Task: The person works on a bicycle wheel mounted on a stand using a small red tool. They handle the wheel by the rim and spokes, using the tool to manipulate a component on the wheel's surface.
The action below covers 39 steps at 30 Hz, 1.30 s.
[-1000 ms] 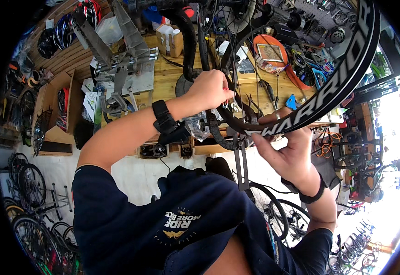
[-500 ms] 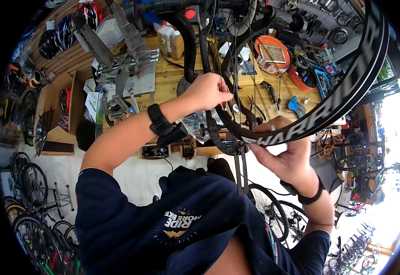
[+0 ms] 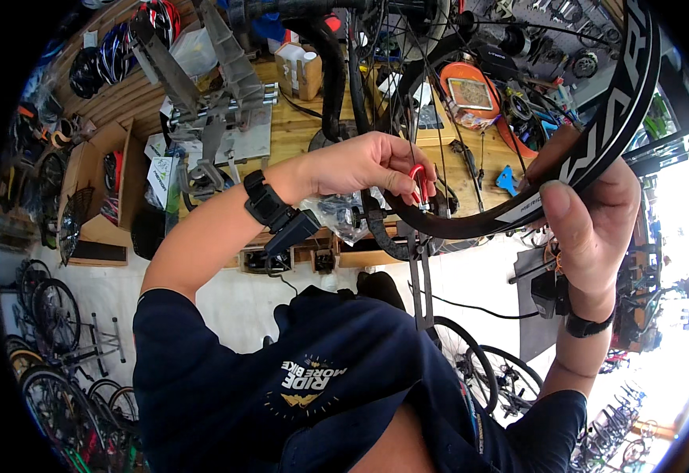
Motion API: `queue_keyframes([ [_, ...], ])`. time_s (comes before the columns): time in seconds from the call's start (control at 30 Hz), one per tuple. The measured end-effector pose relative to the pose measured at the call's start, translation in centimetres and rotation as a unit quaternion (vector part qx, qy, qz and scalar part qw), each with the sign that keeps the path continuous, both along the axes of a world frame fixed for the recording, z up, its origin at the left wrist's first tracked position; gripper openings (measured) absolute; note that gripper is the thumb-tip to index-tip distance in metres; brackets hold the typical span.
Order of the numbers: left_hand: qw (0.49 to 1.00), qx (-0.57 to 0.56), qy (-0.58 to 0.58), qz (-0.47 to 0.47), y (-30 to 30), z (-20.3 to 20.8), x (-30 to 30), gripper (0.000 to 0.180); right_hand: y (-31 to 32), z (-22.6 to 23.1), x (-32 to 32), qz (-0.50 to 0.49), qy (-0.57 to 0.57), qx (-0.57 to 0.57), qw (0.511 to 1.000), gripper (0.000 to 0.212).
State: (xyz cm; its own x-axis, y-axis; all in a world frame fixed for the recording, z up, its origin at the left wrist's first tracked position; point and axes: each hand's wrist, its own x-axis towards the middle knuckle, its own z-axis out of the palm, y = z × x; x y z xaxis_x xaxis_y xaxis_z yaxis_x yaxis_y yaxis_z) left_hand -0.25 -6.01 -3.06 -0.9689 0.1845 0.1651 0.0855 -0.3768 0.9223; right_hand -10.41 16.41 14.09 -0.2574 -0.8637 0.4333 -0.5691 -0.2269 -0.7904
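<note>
My left hand is closed on a small red spoke wrench, held at a spoke just above the inner edge of a black bicycle wheel rim. My right hand grips the rim farther right, its thumb on the near face and the other fingers partly hidden behind. The wheel stands upright in a dark metal truing stand, whose slotted arm hangs below the rim. Thin black spokes run up to the hub at the top.
Behind the wheel lies a wooden workbench with a cardboard box, an orange round tray and a blue tool. A metal vise-like fixture stands at left. Bicycles are parked on the floor.
The wheel has turned, carrying its white lettering right and up. My right hand has moved the same way along the rim. My left hand has shifted right, bringing the red wrench into clearer view.
</note>
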Motion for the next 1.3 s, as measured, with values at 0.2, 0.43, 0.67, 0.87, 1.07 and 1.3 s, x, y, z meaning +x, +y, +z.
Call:
queue_keyframes([
  [0.2, 0.970, -0.162, -0.110, 0.141, 0.9, 0.2, -0.3, 0.020, 0.5, -1.9, 0.1, -0.004, 0.051, 0.001, 0.999, 0.023],
  [0.43, 0.853, -0.359, -0.219, 0.309, 0.3, -0.9, -1.6, 0.047, 0.9, -7.7, 1.8, -0.072, 0.058, 0.080, 0.992, 0.020],
  [0.67, 0.836, -0.408, -0.219, 0.294, -0.4, -1.3, -2.1, 0.045, 0.7, -7.8, 2.0, -0.074, 0.093, 0.086, 0.989, 0.021],
  [0.87, 0.803, -0.531, -0.169, 0.212, -0.3, 0.0, -2.0, 0.046, 0.8, -5.9, 1.6, -0.051, 0.083, 0.046, 0.994, 0.022],
  [1.07, 0.775, -0.542, -0.201, 0.255, 0.9, -0.4, -2.4, 0.046, 0.8, -5.4, 1.4, -0.050, 0.114, 0.079, 0.989, 0.021],
  [1.3, 0.904, -0.334, -0.184, 0.193, 0.0, -1.0, -1.8, 0.028, 0.9, -5.0, 1.4, -0.048, 0.092, 0.039, 0.994, 0.021],
])
